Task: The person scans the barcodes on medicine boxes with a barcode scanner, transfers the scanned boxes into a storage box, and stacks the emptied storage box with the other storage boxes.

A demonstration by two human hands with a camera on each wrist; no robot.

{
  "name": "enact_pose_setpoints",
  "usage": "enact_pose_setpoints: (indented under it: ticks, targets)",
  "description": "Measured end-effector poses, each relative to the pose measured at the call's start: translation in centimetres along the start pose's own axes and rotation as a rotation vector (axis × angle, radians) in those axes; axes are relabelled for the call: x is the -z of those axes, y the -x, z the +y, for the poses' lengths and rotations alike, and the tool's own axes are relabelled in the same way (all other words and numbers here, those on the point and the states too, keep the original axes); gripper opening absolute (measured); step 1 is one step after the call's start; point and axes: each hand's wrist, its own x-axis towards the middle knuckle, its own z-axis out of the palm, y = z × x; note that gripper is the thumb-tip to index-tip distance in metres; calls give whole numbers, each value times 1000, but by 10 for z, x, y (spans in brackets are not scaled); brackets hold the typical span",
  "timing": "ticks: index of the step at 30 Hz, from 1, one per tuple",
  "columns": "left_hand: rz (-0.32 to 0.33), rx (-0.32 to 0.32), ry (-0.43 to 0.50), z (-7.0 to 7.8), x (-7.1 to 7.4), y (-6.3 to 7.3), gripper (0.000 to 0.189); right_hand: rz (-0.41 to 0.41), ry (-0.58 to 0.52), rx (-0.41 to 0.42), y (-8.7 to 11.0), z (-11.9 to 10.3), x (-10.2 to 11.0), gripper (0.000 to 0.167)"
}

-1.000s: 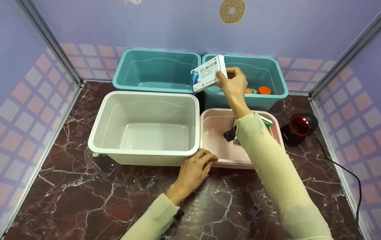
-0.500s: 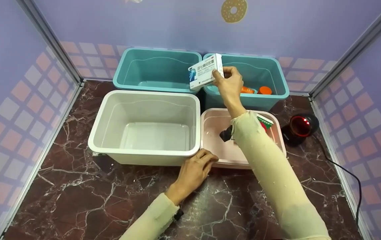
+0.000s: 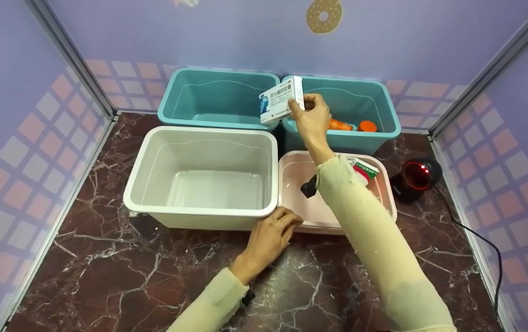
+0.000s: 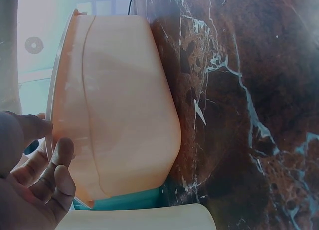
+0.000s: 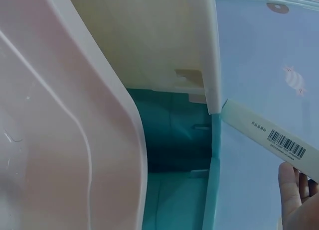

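Note:
My right hand (image 3: 314,121) pinches a white medicine box (image 3: 275,102) with blue print, held tilted over the gap between the two teal bins. The box's barcode side faces the right wrist camera, and the box (image 5: 264,133) overlaps the teal rims there. My left hand (image 3: 266,237) is at the front left corner of the pink bin (image 3: 297,191). In the left wrist view, thumb and fingers (image 4: 64,151) of that hand grip the bin's rim. Inside the pink bin lies a green, white and red box (image 3: 366,171), partly hidden by my right sleeve.
A white bin (image 3: 199,211) stands left of the pink one. Behind are a left teal bin (image 3: 218,79) and a right teal bin (image 3: 351,134), which holds an orange tube (image 3: 340,125) and an orange cap (image 3: 367,126). A black scanner-like device (image 3: 414,177) with a cable stands right.
My right hand has moved a little to the left with the medicine box, uncovering more of the orange tube and the box in the pink bin. The left hand has stayed in place.

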Motion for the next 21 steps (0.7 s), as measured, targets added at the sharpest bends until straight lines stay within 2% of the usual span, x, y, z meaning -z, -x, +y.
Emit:
enact_pose_setpoints:
  ticks: [5,13,21]
  targets:
    - [-12,6,-16,1,1,0,14,-22,23,-9,1,3,-5,33]
    - [-7,13,1,1,0,0,13,-94,123,-9,3,3,-10,34]
    - [-12,17,8,1,1,0,13,-127,198,-33,3,3,-14,36]
